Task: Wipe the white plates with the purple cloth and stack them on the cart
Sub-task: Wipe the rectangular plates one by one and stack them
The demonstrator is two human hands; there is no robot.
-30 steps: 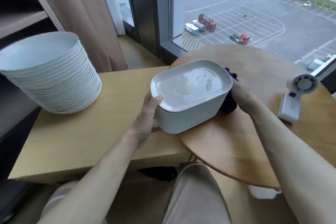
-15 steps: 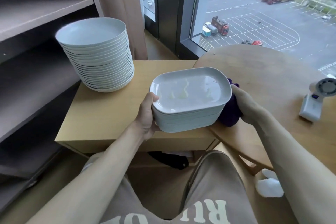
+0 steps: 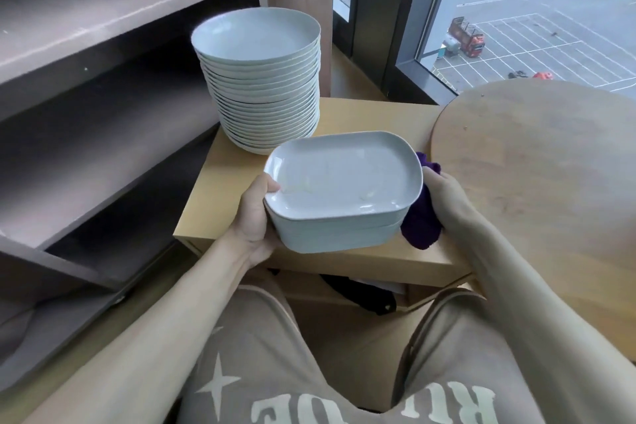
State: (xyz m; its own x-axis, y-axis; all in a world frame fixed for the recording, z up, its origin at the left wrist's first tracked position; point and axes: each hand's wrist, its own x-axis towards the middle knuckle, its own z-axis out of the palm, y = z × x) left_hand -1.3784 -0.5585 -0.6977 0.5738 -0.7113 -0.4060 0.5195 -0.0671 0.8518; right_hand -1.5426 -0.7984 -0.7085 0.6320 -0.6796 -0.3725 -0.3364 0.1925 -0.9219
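Note:
A stack of white rectangular plates (image 3: 344, 189) is held between both hands above the front of a light wooden side table (image 3: 220, 196). My left hand (image 3: 253, 217) grips the stack's left end, thumb on the top rim. My right hand (image 3: 447, 196) presses the right end with the purple cloth (image 3: 421, 220) bunched between palm and plates. The top plate shows faint wet streaks. A tall stack of round white plates (image 3: 261, 79) stands at the back left of the same table.
Dark empty shelves (image 3: 103, 86) rise at the left, close to the round stack. A round wooden table (image 3: 537, 162) lies at the right. A window (image 3: 516, 10) and curtain stand behind. My knees in beige shorts fill the bottom.
The stack of rectangular plates has come off the round table and swung left over the side table. My view has turned left toward the shelves; the handheld fan has left the frame.

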